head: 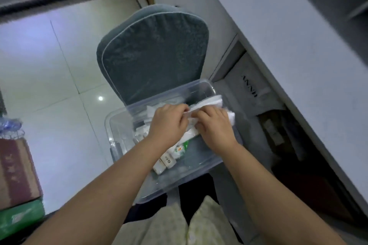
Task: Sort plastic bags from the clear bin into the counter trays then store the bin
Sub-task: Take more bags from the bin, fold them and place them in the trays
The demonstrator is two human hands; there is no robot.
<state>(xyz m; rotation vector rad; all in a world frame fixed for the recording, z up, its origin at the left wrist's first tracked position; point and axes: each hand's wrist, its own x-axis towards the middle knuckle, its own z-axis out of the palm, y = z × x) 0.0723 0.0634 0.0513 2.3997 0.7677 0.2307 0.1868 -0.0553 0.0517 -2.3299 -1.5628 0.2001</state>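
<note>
On the grey-green cushioned chair point(151, 51), left of the long white surface point(298, 45), sits the clear plastic bin point(117, 123). Over its middle the left grip point(169, 121) and right grip point(215, 125) meet, both with fingers curled, pinching a crumpled white plastic bag point(207, 102) that reaches toward the bin's far right corner. Nearer, small white packets with green print point(171, 157) lie inside the bin.

Grey-green chair cushion point(153, 55), clear bin point(119, 125), seemingly white bags point(207, 103), glossy white floor point(49, 65).
</note>
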